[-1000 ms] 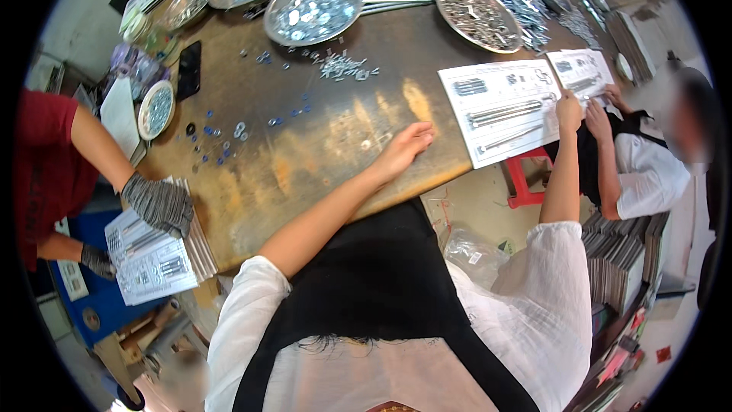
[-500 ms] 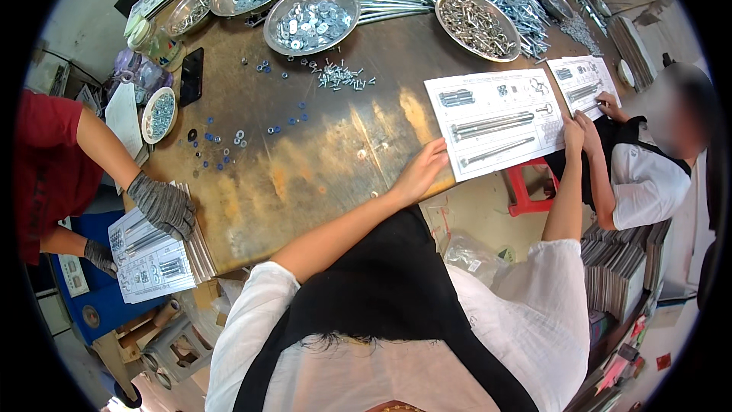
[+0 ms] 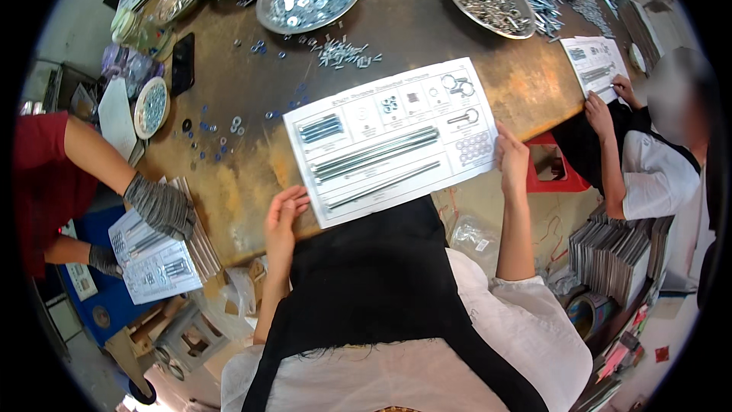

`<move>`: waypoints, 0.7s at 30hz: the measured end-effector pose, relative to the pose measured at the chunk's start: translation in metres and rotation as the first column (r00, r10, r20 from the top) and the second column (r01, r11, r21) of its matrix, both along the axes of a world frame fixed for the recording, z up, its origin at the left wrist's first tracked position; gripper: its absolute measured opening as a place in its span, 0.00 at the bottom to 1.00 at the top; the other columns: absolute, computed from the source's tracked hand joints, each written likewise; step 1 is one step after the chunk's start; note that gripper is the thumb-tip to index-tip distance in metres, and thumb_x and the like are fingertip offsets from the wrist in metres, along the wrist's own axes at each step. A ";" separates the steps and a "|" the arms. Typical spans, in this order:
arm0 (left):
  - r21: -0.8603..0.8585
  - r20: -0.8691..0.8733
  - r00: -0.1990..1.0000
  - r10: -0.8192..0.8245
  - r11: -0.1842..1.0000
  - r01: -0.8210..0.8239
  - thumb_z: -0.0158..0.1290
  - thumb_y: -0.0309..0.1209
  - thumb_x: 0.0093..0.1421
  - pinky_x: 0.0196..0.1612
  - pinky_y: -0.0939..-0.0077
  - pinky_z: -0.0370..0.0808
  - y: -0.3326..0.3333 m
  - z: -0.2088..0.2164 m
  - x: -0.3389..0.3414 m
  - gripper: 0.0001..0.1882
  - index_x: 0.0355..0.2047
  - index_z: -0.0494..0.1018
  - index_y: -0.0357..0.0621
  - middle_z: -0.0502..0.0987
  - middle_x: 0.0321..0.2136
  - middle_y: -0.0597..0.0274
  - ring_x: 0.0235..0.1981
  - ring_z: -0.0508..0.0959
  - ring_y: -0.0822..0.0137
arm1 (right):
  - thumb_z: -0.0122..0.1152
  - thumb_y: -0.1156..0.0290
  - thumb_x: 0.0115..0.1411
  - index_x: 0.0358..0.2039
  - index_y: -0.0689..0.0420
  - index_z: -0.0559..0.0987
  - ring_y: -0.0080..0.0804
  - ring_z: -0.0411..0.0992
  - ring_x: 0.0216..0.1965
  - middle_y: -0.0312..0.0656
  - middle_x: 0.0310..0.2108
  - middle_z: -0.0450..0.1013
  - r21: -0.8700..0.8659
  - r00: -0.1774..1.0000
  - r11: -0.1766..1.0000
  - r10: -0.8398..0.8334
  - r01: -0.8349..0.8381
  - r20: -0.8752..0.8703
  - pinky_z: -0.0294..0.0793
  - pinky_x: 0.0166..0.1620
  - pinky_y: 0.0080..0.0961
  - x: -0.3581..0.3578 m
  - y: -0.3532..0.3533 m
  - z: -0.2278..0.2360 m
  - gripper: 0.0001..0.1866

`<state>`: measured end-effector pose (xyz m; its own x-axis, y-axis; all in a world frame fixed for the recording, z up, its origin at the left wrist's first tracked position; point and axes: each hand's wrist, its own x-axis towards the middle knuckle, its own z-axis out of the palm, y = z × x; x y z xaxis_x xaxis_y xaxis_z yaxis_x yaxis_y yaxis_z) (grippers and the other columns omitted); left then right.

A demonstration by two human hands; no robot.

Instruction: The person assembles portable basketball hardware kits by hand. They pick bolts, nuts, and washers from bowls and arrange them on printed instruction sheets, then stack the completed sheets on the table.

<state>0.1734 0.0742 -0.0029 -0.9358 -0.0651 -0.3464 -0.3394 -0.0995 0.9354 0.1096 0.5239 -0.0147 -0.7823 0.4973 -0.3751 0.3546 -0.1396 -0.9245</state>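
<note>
A white card (image 3: 396,141) showing bolts, long rods, rings and small hardware in ruled boxes is tilted above the near table edge in front of me. I cannot tell whether these are printed or packed parts. My left hand (image 3: 285,212) is closed at its lower left edge, fingertips against the border. On the opposite side, my right hand (image 3: 513,157) pinches the right edge. Beyond the card, a heap of small screws (image 3: 343,53) lies on the worn table (image 3: 252,214). Blue nuts and washers (image 3: 221,133) are scattered to the left.
Metal bowls of washers (image 3: 309,0) and brown fasteners (image 3: 492,4) stand at the back, near long rods. A gloved co-worker's hand (image 3: 160,206) rests on stacked cards at left. Another person handles a similar card (image 3: 591,61) at right, near a red stool (image 3: 545,172).
The card has moved left and toward me, away from the co-worker on the right. My left hand has drawn back to its lower left edge; my right hand has come in with it.
</note>
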 end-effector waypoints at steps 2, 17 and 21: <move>-0.067 0.017 0.993 0.118 0.991 -0.117 0.44 0.32 0.73 0.55 0.76 0.73 -0.026 0.003 0.010 0.17 0.54 0.72 0.33 0.79 0.50 0.53 0.48 0.78 0.68 | 0.50 0.77 0.67 0.61 0.67 0.73 0.10 0.53 0.17 0.22 0.20 0.60 -0.085 0.998 0.995 0.054 -0.052 0.012 0.48 0.19 0.13 0.002 -0.039 0.006 0.22; -0.433 -0.244 0.894 0.376 0.783 -0.447 0.47 0.31 0.72 0.48 0.79 0.73 -0.099 -0.013 0.029 0.13 0.49 0.76 0.35 0.79 0.40 0.63 0.39 0.76 0.75 | 0.46 0.78 0.68 0.66 0.65 0.65 0.14 0.56 0.23 0.26 0.25 0.60 -0.291 0.948 0.902 0.294 -0.318 -0.124 0.55 0.24 0.14 -0.009 -0.129 0.030 0.26; -0.350 -0.318 0.940 0.127 0.905 -0.240 0.51 0.26 0.68 0.37 0.80 0.70 -0.033 0.037 -0.004 0.06 0.40 0.77 0.40 0.75 0.32 0.68 0.31 0.72 0.76 | 0.45 0.79 0.67 0.69 0.65 0.60 0.20 0.62 0.34 0.35 0.34 0.65 -0.682 0.934 0.657 0.104 -0.323 -0.343 0.66 0.35 0.17 -0.019 -0.153 0.057 0.29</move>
